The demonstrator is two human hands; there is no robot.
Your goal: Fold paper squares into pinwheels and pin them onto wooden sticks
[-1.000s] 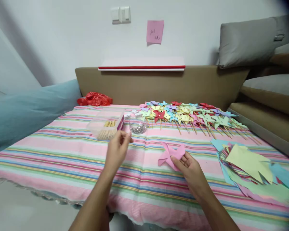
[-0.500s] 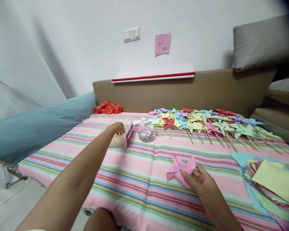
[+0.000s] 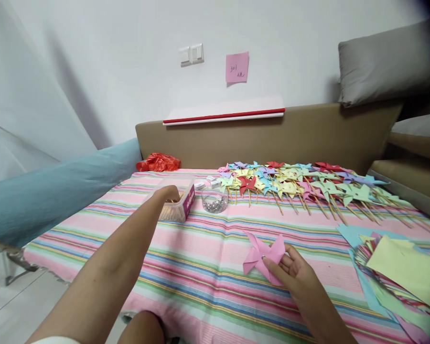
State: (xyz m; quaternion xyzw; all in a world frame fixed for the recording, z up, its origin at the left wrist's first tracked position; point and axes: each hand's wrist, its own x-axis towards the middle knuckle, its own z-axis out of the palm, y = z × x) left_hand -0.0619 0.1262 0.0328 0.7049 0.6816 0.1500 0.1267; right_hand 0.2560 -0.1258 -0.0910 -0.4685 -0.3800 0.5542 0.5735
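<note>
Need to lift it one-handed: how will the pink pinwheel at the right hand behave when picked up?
Probably very light and floppy: the pink pinwheel looks like thin folded paper, its blades curling up off the striped cloth. Likely crush-prone, so the right hand at its edge should pinch gently. It shows no stick, so rolling seems unlikely.

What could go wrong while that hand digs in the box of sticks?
The left hand is inside the stick box, right beside the little jar of shiny pins. A bump from that hand or arm might tip the jar and scatter sharp pins. The right hand holds the pink pinwheel only with its fingertips, so the folds might slip open or crumple.
</note>
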